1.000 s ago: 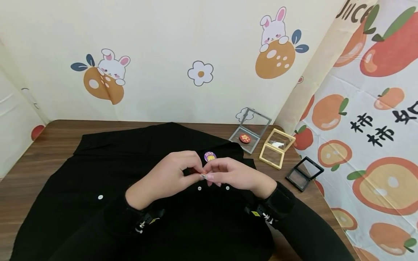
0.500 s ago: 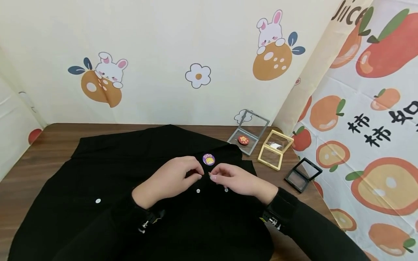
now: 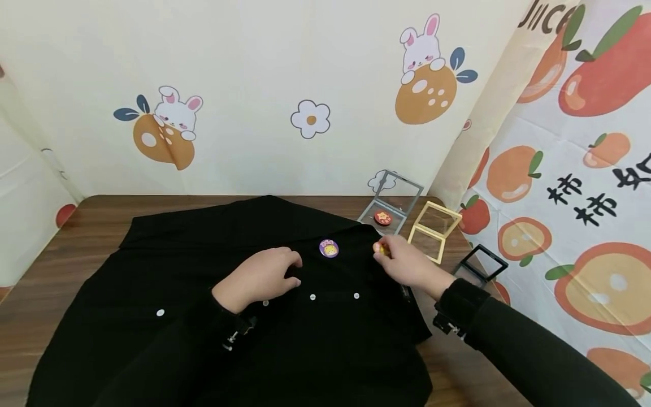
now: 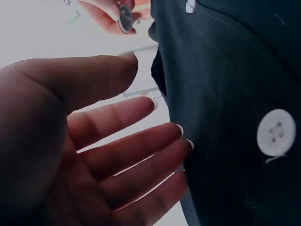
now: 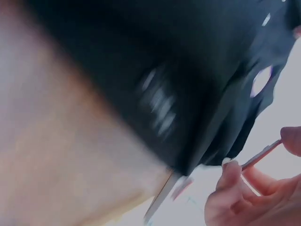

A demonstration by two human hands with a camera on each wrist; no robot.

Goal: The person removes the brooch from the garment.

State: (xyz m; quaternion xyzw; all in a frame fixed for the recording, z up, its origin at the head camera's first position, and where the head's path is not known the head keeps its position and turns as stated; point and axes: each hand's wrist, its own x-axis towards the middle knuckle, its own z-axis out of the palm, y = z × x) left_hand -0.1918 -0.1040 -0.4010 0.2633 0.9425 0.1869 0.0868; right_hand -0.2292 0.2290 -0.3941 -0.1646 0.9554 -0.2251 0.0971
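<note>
A black shirt (image 3: 203, 237) with white buttons lies spread over the table, a round purple badge (image 3: 329, 248) on its upper part. My right hand (image 3: 407, 263) pinches a small round pin badge (image 3: 378, 247), partly hidden by the fingers, above the shirt's right edge. The left wrist view shows the dark back of this pin badge (image 4: 125, 19), and in the right wrist view the pin badge (image 5: 261, 156) appears nearly edge-on. Over the shirt's middle, my left hand (image 3: 259, 278) holds nothing, its fingers loosely extended, near a white button (image 4: 276, 133).
At the back right of the wooden table (image 3: 107, 212) stand three lidded cases with raised lids: a grey case (image 3: 367, 213) holding a red badge (image 3: 382, 218), a yellow case (image 3: 414, 244) and a black case (image 3: 488, 277). Printed cloth walls rise behind and on the right.
My hands were together over the shirt's middle, then parted. The right hand has moved right with the pin badge, towards the cases. My left hand has shifted slightly left.
</note>
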